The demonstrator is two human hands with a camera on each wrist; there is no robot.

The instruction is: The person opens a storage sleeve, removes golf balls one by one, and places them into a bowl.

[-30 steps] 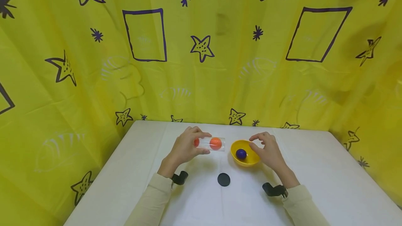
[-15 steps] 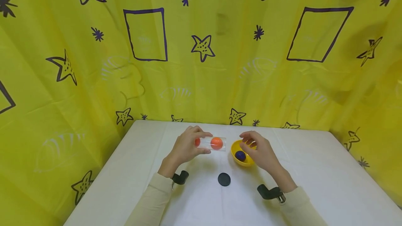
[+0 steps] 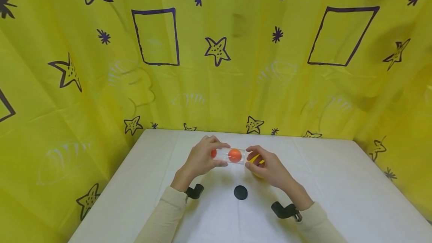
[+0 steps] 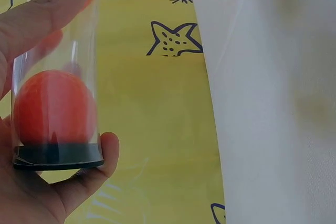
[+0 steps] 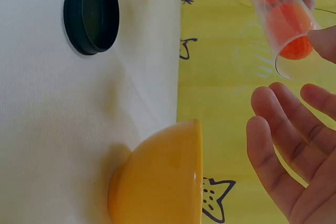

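Observation:
My left hand (image 3: 201,156) grips a clear plastic tube (image 4: 84,51), held sideways above the table. Two orange balls sit inside: one ball (image 4: 55,108) rests against the black end cap (image 4: 58,155), the other ball (image 3: 234,155) lies closer to the uncapped mouth. Close to that mouth is my right hand (image 3: 268,166), its fingers spread and relaxed with nothing between them. Below the right hand stands a yellow bowl (image 5: 160,182), partly covered by it in the head view. The bowl's inside is hidden now.
A loose black cap (image 3: 240,192) lies hollow side up on the white table (image 3: 216,220), nearer my body than the bowl. A yellow curtain (image 3: 216,85) with star drawings hangs behind and along both sides.
My right hand has moved left from the bowl's right rim to the tube's mouth, covering the purple ball seen earlier in the bowl. The left hand and tube have shifted slightly right.

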